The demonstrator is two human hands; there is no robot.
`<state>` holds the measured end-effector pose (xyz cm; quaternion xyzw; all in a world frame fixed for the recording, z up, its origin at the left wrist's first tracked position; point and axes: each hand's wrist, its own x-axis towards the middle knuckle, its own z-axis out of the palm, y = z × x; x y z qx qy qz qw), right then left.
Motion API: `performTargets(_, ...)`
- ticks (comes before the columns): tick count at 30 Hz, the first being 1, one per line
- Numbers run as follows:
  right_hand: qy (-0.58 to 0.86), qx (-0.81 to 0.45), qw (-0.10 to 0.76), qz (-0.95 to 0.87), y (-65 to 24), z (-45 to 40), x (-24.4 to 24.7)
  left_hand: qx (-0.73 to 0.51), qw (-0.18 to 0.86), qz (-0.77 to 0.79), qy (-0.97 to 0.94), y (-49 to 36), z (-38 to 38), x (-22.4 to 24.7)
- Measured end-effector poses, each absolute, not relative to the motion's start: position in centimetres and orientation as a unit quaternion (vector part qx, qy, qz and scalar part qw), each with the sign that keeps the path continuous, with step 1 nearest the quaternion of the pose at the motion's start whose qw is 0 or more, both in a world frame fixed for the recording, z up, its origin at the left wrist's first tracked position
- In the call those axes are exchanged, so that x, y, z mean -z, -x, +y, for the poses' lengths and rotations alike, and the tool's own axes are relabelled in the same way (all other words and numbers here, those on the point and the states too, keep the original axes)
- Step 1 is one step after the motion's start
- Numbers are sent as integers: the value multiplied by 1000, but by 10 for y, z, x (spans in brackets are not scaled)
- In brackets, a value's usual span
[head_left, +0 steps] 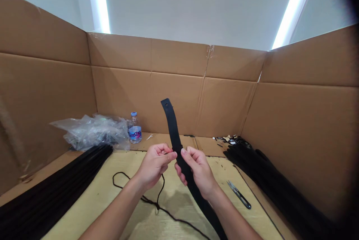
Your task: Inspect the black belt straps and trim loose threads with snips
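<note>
A long black strap with a small hole near its squared tip rises between my hands and runs down to the lower right. My right hand is closed around it, thumb on the front and fingers behind. Thumb and fingers of my left hand pinch together at the strap's left edge, by a small raised band; what exactly they hold is hidden. A thin black cord hangs below my left hand, looped and knotted over the board.
Thread snips lie right of my hands on the yellowish board. Black strap bundles lie left and right. A water bottle, clear plastic bags and small scraps sit at the back, inside cardboard walls.
</note>
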<state>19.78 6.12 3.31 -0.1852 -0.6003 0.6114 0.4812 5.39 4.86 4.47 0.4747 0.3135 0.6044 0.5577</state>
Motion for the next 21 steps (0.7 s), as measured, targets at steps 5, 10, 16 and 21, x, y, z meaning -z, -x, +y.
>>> performTargets(5, 148, -627, 489, -588, -198, 66, -34, -630, 536, 329, -455, -53, 53, -44)
performTargets(10, 154, -637, 504, -563, -194, 65, -34, -627, 534, 322, -467, -47, 56, -44)
performTargets(16, 169, -631, 478, -587, -192, 57, -34, -604, 549, 315, -483, -46, 54, -43)
performTargets(21, 122, -641, 478, -587, -192, 57, -35, -599, 568, 295, -481, -46, 54, -41)
